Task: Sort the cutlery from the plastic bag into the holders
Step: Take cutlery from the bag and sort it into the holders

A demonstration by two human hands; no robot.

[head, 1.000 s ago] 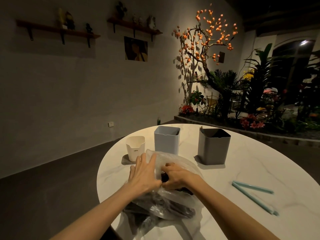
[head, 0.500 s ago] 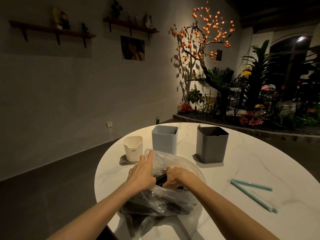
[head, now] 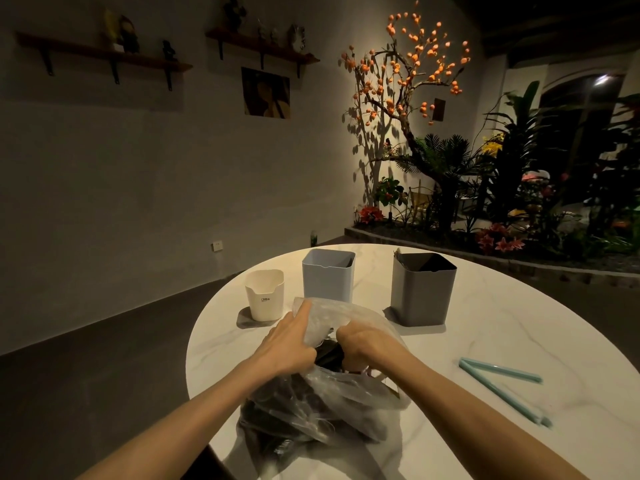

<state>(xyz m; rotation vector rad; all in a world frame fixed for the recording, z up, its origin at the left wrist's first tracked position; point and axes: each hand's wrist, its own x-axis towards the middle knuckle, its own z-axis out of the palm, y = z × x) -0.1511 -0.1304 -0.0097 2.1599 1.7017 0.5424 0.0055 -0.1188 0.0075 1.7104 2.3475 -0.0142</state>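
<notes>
A clear plastic bag (head: 332, 403) full of dark cutlery lies on the white marble table (head: 485, 341) near its front edge. My left hand (head: 287, 344) holds the bag's mouth on the left, its index finger stretched along the plastic. My right hand (head: 363, 344) is curled inside the opening around dark cutlery (head: 329, 355); what it grips is partly hidden. Behind the bag stand three holders: a small cream one (head: 265, 294), a light blue one (head: 328, 275) and a dark grey one (head: 422, 289).
The cream holder stands on a grey coaster (head: 244, 320). A teal bag clip (head: 502, 386), opened in a V, lies on the table to the right. The table's left edge drops to a dark floor. A planted bed with a lit tree fills the back right.
Both hands have drawn slightly toward me at the bag's mouth. My left fingers have closed in from a flat spread. My right hand has curled deeper into the opening.
</notes>
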